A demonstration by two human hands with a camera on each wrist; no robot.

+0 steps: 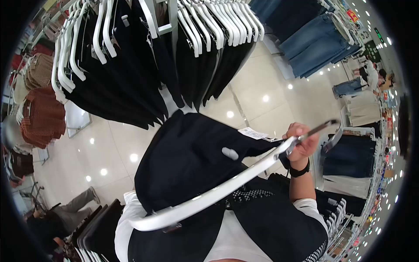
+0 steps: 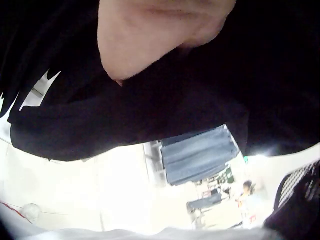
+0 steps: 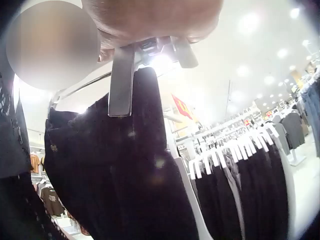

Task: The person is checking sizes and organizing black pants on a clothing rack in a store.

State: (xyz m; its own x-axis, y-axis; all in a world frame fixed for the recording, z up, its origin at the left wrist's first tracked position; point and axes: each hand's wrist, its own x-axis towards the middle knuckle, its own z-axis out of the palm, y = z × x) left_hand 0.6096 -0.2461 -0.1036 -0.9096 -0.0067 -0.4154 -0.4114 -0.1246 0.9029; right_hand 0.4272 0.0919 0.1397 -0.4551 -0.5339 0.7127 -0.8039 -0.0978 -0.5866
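Dark cloth forms the garment (image 1: 187,153), spread between the person's chest and the rack (image 1: 173,19). The right hand's (image 1: 302,144) grip is curled round the smooth white hanger (image 1: 218,194) by its metal hook (image 1: 321,128). Only the left wrist view shows the left hand (image 2: 155,40), against dark cloth; I cannot tell its grip. The right wrist view adds a flat, shiny clip (image 3: 120,87).
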